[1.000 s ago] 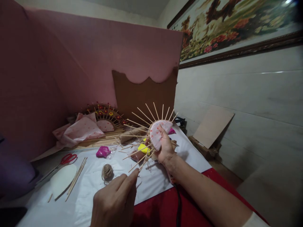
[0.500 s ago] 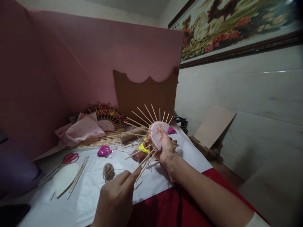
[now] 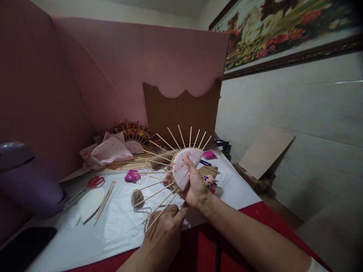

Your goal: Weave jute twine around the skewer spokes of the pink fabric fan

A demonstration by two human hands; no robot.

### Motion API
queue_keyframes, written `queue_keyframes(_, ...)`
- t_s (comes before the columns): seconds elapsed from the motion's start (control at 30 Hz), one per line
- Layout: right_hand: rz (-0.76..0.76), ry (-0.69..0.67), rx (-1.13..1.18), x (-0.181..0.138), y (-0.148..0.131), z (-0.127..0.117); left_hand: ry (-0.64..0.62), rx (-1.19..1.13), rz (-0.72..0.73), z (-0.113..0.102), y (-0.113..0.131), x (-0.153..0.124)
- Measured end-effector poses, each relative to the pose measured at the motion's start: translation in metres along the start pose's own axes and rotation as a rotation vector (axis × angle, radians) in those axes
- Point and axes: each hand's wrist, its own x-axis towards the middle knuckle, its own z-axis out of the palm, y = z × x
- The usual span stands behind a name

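Note:
My right hand [image 3: 195, 185] grips a padded half-disc [image 3: 180, 168] covered in pale pink cloth with orange-red spots, its thumb pressed on the cloth face. Thin wooden sticks [image 3: 174, 139] fan out from the curved edge, which is wrapped in twine. Below it, my left hand [image 3: 167, 226] is closed, thumb and forefinger together near my right wrist; whatever they pinch is hidden. The lowest sticks pass in front of its back. A small ball of twine [image 3: 137, 196] lies on the white table cover, a loose strand trailing toward my left hand.
Red scissors [image 3: 95, 181], a white oval piece [image 3: 91, 204] and loose sticks [image 3: 104, 202] lie at left. A purple bottle [image 3: 31, 185] and dark phone [image 3: 28, 241] are nearer. Behind sit spotted cloth [image 3: 110, 151], a decorated fan-shaped piece [image 3: 136, 132] and brown cardboard [image 3: 181, 115].
My left hand has left the lower sticks and moved right, close under my right wrist. The half-disc has shifted slightly left and lower, still in my right hand. The view has shifted a little.

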Motion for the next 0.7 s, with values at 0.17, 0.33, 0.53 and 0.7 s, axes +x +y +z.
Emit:
queue_keyframes(0.17, -0.057, 0.017, -0.079, 0.000, 0.001, 0.003, -0.033, 0.014, -0.041, -0.008, 0.000, 0.002)
queue_keyframes(0.33, -0.057, 0.040, -0.098, -0.003, 0.000, 0.007, -0.014, 0.062, -0.051, -0.009, -0.002, 0.001)
queue_keyframes(0.53, -0.133, 0.023, 0.033, 0.001, -0.002, 0.005, 0.088, 0.144, -0.056, -0.002, -0.011, -0.002)
queue_keyframes(0.7, -0.114, 0.070, 0.037, 0.002, 0.002, 0.005, 0.185, 0.126, -0.087, -0.011, -0.014, 0.003)
